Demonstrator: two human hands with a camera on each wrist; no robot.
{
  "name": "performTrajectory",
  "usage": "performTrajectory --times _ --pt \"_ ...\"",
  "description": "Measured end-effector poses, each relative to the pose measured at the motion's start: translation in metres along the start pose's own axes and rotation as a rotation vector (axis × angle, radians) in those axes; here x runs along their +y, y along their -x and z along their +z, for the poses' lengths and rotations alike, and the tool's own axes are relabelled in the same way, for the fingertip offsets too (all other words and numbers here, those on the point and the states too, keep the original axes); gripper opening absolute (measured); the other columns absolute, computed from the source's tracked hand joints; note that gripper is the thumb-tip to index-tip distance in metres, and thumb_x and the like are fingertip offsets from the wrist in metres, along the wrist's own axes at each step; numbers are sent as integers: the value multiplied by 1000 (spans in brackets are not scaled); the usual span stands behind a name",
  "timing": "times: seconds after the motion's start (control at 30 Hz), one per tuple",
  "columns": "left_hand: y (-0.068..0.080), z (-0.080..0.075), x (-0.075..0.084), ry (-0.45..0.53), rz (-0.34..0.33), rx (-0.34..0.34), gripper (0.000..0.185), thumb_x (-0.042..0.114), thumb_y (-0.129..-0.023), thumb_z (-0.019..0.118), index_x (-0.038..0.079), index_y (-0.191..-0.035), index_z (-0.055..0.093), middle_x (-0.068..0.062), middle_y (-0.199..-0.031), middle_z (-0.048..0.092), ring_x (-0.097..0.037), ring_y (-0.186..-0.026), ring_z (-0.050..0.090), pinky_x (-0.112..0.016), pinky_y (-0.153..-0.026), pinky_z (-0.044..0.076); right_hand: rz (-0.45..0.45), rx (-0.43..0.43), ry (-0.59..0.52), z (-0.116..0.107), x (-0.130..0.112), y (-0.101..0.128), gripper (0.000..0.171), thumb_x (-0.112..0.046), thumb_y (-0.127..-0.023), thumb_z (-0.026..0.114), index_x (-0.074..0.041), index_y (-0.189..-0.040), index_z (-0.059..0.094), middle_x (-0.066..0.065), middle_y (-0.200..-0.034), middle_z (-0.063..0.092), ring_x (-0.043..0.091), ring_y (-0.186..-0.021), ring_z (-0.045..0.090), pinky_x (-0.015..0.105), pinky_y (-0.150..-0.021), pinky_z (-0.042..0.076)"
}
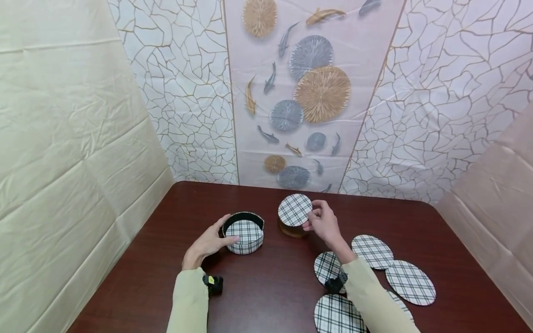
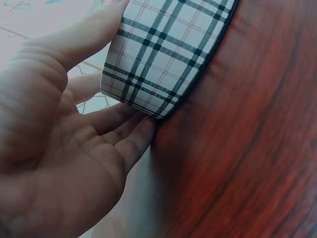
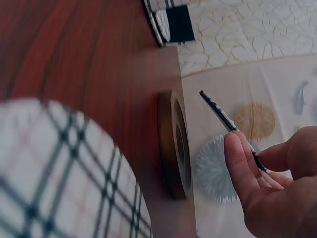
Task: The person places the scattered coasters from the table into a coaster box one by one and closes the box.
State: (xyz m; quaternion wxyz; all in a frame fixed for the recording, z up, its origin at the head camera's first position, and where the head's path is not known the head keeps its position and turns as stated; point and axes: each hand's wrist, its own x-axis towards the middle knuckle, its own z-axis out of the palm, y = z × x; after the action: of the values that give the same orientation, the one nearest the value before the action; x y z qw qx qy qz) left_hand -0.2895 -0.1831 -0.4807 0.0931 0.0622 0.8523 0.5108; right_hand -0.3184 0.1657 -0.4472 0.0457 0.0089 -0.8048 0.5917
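My left hand (image 1: 209, 241) grips a round plaid coaster holder (image 1: 246, 248) standing on the table. Its thumb reaches over the near side, and in the left wrist view the other fingers curl against the holder's plaid wall (image 2: 153, 59). A plaid coaster (image 1: 244, 230) lies inside, in front of the black inner wall. To the right, my right hand (image 1: 325, 224) pinches another round plaid coaster (image 1: 294, 209) by its edge. That coaster is raised and tilted over a round brown dish (image 1: 293, 230); the right wrist view shows it edge-on, apart from the dish (image 3: 173, 144).
Several plaid coasters lie on the dark red table (image 1: 266, 296) at the right, among them one coaster (image 1: 372, 251) and another (image 1: 411, 282) touching it. A further coaster (image 1: 336, 314) is partly under the right sleeve. A patterned cloth (image 1: 287, 69) hangs behind the table.
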Motion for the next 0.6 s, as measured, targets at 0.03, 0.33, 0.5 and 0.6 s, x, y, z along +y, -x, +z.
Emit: performTrajectory --times 0.03,0.33,0.5,0.6 --pt "0 0 0 2 0 -1 90 38 -84 77 22 -157 26 -11 -161 27 -34 -147 25 -58 -114 27 -4 -8 1 3 0 1 41 -3 -100 49 -2 -140 39 28 -108 64 28 -71 72 41 -67 60" --pt "-1 0 1 -20 21 -8 91 40 -83 78 21 -156 26 -13 -161 27 -34 -149 22 -58 -115 25 0 -32 -36 27 -10 3 40 -4 -100 50 -4 -139 40 25 -106 64 25 -69 71 43 -68 60" --pt "-1 0 1 -25 8 -4 90 40 -84 77 22 -157 26 -12 -161 26 -34 -149 21 -59 -115 25 2 -63 -82 39 -23 7 41 -3 -100 50 -2 -140 40 29 -110 63 35 -74 71 47 -71 59" --pt "-1 0 1 -30 10 -3 90 40 -85 77 22 -157 26 -12 -161 26 -35 -149 23 -59 -115 26 5 -79 -103 46 -26 8 41 -4 -100 50 -2 -140 40 29 -111 63 37 -76 71 49 -73 59"
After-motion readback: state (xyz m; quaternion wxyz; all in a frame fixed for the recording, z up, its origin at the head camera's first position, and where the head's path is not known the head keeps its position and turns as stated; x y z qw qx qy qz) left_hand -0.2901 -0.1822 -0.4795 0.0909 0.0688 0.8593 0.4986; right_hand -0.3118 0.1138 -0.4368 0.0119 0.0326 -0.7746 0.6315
